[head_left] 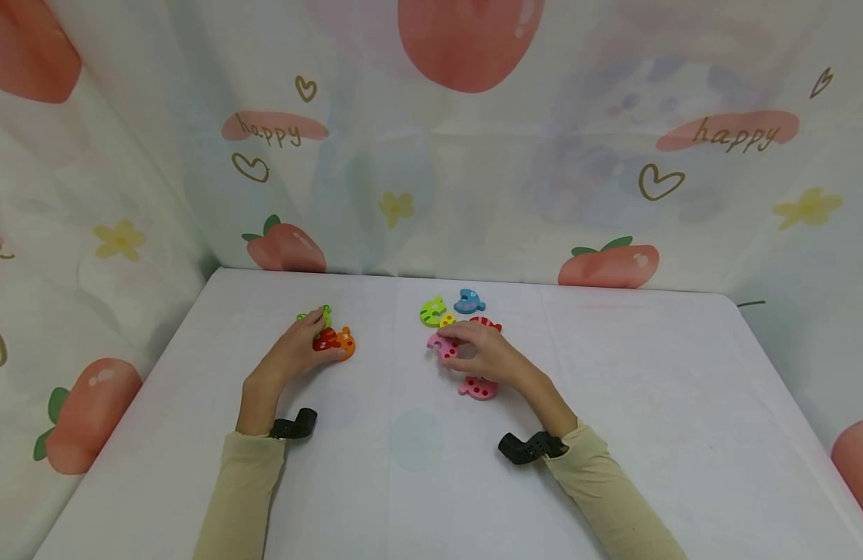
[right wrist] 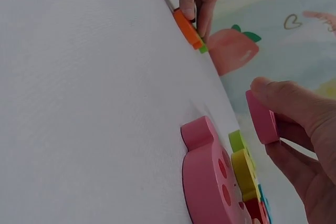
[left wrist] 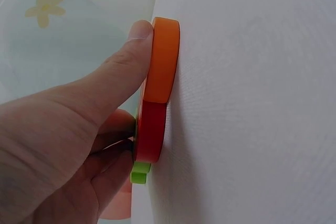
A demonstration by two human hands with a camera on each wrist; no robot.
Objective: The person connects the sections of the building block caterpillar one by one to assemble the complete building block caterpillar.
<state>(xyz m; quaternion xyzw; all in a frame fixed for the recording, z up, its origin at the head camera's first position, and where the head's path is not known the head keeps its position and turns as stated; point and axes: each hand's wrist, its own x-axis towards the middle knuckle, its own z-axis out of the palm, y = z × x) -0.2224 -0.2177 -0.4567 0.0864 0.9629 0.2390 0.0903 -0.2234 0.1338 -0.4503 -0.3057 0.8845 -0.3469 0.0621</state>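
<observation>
My left hand point(head_left: 295, 348) rests on a small group of painted toy pieces at the left. Its thumb lies on the orange piece point(left wrist: 164, 61), which adjoins a red piece point(left wrist: 150, 132); the other fingers touch near the green piece point(left wrist: 139, 174). Between thumb and fingers, my right hand point(head_left: 489, 354) pinches a pink spotted piece point(right wrist: 262, 118), raised off the table. Below that hand a second pink piece point(head_left: 478, 389) with red dots lies flat. Past its fingers are a green striped piece point(head_left: 431, 313), a yellow one point(head_left: 448, 320), a blue fish-shaped one point(head_left: 469, 301) and a partly hidden red striped one point(head_left: 487, 322).
A white cloth covers the table point(head_left: 396, 498). Behind it hangs a printed curtain point(head_left: 466, 179) with fruit, hearts and flowers. Each wrist wears a black camera mount, one on the left point(head_left: 295, 424) and one on the right point(head_left: 532, 448).
</observation>
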